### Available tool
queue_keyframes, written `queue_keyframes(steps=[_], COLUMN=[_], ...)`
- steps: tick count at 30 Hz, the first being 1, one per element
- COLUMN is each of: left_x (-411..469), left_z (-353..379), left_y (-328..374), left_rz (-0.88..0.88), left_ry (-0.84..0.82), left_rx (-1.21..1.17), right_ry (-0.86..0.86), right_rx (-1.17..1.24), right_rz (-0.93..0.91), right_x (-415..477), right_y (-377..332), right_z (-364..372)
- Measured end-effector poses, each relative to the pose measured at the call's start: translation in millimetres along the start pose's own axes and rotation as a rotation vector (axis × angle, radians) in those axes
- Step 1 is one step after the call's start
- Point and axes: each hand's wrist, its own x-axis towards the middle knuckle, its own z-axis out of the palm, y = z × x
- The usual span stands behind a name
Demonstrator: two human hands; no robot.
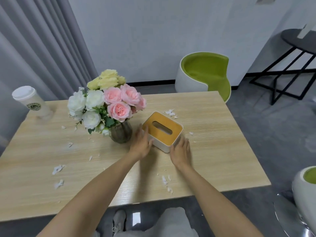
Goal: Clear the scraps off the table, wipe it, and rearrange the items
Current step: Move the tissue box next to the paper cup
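glass vase (121, 134) of roses (118, 108) just left of the box (161, 144), crowding the left hand (141, 144); paper cup (32, 102) at far left. white scraps (58, 169) dot the wood-grain table (218, 151). squarish white box, slotted wooden lid (177, 130), mid-table between it and the right hand (181, 152); fingers straight, together, against its sides.

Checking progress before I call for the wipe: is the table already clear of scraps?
No: white scraps lie scattered over the table, several near its front edge and some behind the tissue box.
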Motion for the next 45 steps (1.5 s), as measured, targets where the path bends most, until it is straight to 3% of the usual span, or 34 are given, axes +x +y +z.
queue_keyframes(steps=[8, 19, 28, 35, 45], left_x=[41.7, 10.9, -61.2, -124.0, -186.0], left_z=[-1.1, 22.9, 32.7, 23.6, -30.0], left_y=[10.1, 25.7, 9.7, -23.9, -120.4], left_rz=[-0.254, -0.365, -0.316, -0.545, -0.72], left_ry=[0.009, 0.201, 0.311, 0.443, 0.692], left_rx=[-0.323, -0.574, -0.628, -0.652, -0.7], right_ry=[-0.066, -0.027, -0.004, -0.091, -0.284], right_rx=[0.196, 0.454, 0.442, 0.347, 0.31], right_rz=[0.076, 0.051, -0.01, -0.12, -0.351], right_x=[19.0, -8.1, -63.0, -102.9, -146.7], right_y=[-8.3, -16.7, -9.9, -29.5, -127.7], right_z=[2.0, -1.3, 8.6, 36.5, 99.4])
